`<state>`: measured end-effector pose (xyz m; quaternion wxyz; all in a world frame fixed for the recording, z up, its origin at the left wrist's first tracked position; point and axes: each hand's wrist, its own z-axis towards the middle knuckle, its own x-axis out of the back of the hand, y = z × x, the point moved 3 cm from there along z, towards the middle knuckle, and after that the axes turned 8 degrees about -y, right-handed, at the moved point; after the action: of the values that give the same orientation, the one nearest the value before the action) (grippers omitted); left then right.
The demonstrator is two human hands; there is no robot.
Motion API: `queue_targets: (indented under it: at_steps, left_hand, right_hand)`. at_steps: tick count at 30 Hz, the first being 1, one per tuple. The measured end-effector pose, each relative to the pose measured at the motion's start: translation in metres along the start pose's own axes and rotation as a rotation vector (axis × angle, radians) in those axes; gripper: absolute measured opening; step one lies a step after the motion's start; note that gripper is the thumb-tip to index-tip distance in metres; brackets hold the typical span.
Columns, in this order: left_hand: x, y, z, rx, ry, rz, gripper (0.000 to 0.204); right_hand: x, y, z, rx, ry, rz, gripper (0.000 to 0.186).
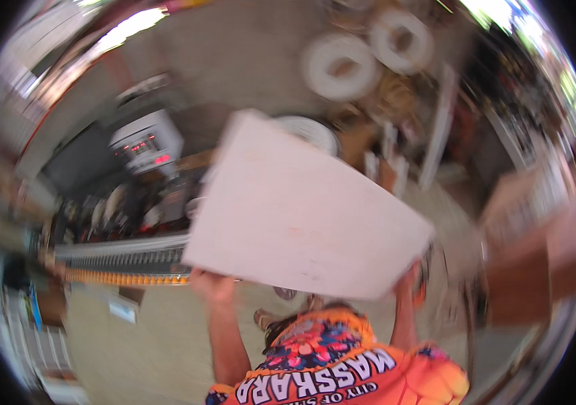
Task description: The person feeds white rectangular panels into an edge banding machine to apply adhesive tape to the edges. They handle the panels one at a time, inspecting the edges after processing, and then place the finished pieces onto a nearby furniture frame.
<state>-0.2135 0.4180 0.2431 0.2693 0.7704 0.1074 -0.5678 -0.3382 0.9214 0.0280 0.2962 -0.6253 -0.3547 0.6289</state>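
I hold a large pale pinkish-white panel (305, 212) across the middle of my view. My left hand (212, 287) grips its lower left corner, with the fingertips partly hidden by it. My right hand (406, 277) holds the right side near the lower corner; it is blurred and mostly behind the edge. My patterned orange shirt and sandalled feet show below the panel.
A roller conveyor (126, 275) runs at the left, below a white machine (145, 145) with red displays. Ahead are white rings (399, 40) and a long white strip (440, 128). Cardboard boxes (517, 283) stand at the right. The surroundings are blurred.
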Motion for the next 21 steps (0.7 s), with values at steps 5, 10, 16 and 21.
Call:
queue_targets:
  at_steps: [5,10,16,21]
  left_hand:
    - [0.156,0.066,-0.005,0.007,0.424,-0.073,0.044]
    - [0.182,0.059,0.055,0.081,0.622,-0.736,0.039]
    - [0.229,0.097,0.042,0.012,0.509,-0.856,0.038]
    - [0.246,0.076,-0.035,-0.036,0.352,-0.280,0.035]
  right_hand:
    - [0.016,-0.032,0.039,-0.057,0.180,-0.274,0.053]
    - [-0.038,-0.117,0.071,-0.156,0.045,-0.459,0.055]
    - [-0.077,-0.098,0.112,-0.237,0.008,-0.544,0.056]
    - [-0.067,-0.061,0.114,0.110,0.025,-0.981,0.052]
